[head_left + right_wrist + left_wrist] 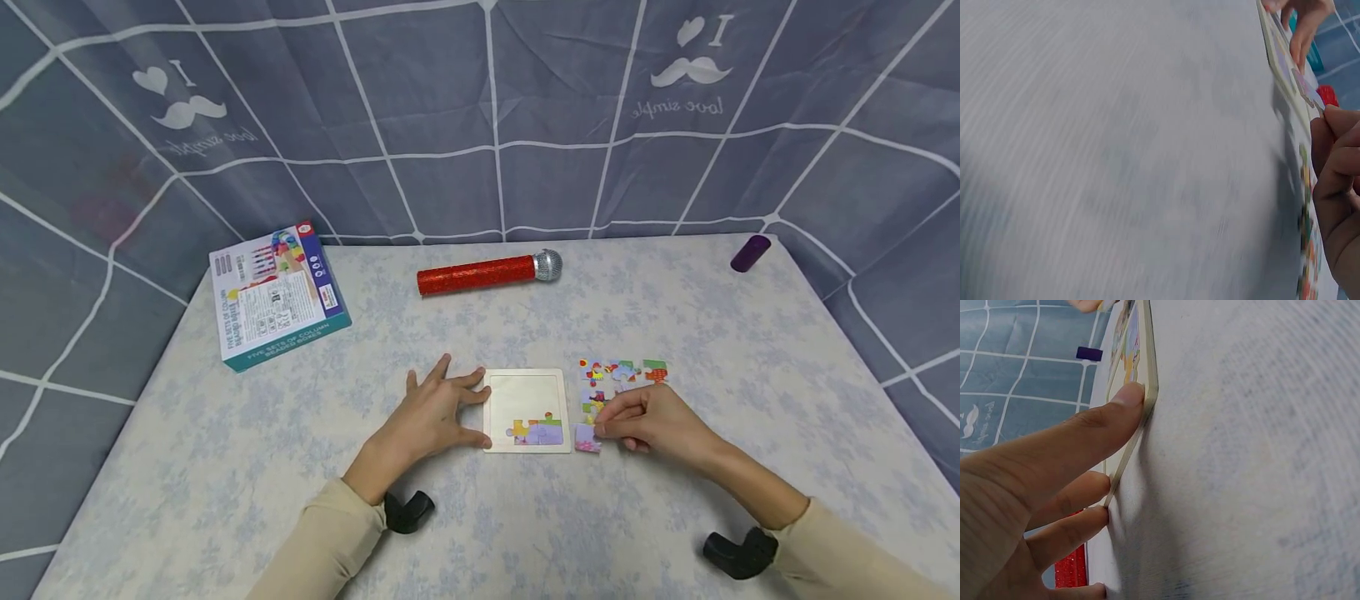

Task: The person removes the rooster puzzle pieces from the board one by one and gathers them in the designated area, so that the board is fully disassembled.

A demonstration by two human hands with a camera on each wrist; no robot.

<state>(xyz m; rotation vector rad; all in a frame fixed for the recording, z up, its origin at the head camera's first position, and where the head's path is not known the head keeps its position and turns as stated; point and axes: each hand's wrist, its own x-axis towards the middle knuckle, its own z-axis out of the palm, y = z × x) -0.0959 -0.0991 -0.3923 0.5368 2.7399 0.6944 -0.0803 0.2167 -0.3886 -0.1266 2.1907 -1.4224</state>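
Note:
A square wooden puzzle tray point(527, 374) lies in the middle of the table, with several joined puzzle pieces point(542, 432) along its lower right inside. My left hand point(429, 417) is spread at the tray's left side. Its thumb point(1124, 400) presses the rim near one corner, while other fingertips touch the edge farther up. Between thumb and fingers, my right hand point(663, 427) pinches a lilac and pink puzzle piece point(587, 439) just right of the tray; the right wrist view shows the piece point(1308, 90) tilted. Loose colourful pieces point(595, 371) lie beyond that hand, which partly hides them.
A red toy microphone point(480, 275) with a silver head lies behind the tray. At the back left is a boxed bead set point(279, 292). A dark purple cylinder point(751, 252) lies at the back right, before the grid-patterned curtain point(435, 100).

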